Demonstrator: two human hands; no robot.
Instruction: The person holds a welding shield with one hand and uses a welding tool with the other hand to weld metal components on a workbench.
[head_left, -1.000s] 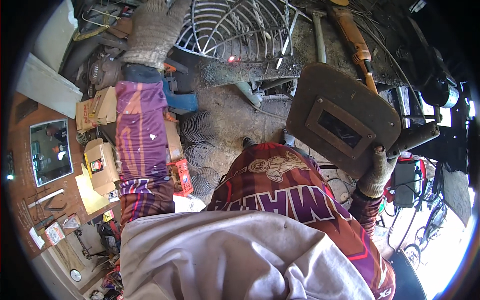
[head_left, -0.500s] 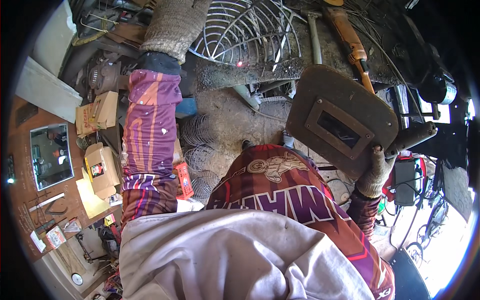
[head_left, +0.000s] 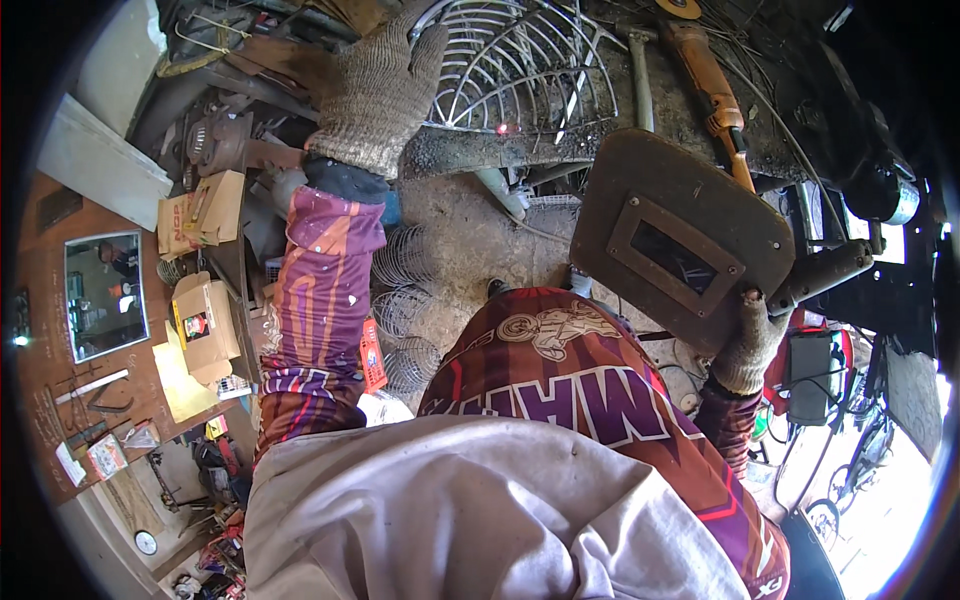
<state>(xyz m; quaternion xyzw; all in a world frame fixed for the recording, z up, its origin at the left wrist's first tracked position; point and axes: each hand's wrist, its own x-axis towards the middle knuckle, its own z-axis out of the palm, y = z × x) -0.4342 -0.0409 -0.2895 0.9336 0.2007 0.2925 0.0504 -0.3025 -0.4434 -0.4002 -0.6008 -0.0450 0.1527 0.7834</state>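
A view looking down over a person's chest in a cluttered metal workshop.

At the far left, a rectangular mirror [head_left: 105, 293] leans against a brown board, with small cardboard boxes [head_left: 205, 325] just to its right. A long patterned purple sleeve [head_left: 320, 300] runs from near to far. At its end, the left hand [head_left: 378, 95], in a thick knitted grey glove, lies flat with fingers spread on the left rim of a round wire fan guard [head_left: 520, 65]. Whether any finger hooks around a wire cannot be told. The guard lies on a dirty workbench [head_left: 480, 150] at the far centre. A small red glowing spot [head_left: 503, 128] shows at the guard's near edge. Below the bench, on the sandy floor, smaller wire guards [head_left: 405, 300] lie stacked beside the sleeve.

To the right of centre, a dark brown handheld welding shield [head_left: 680, 245] with a rectangular window is held up between the camera and the bench, hiding the right part of the bench edge. The right hand [head_left: 748, 345], also in a knitted glove, is closed tightly on the shield's near right corner. Beyond the shield, an orange angle grinder [head_left: 710, 85] and a hammer [head_left: 640, 70] lie on the bench. At the far right stand a dark machine [head_left: 860, 150] and tangled cables [head_left: 800, 420].
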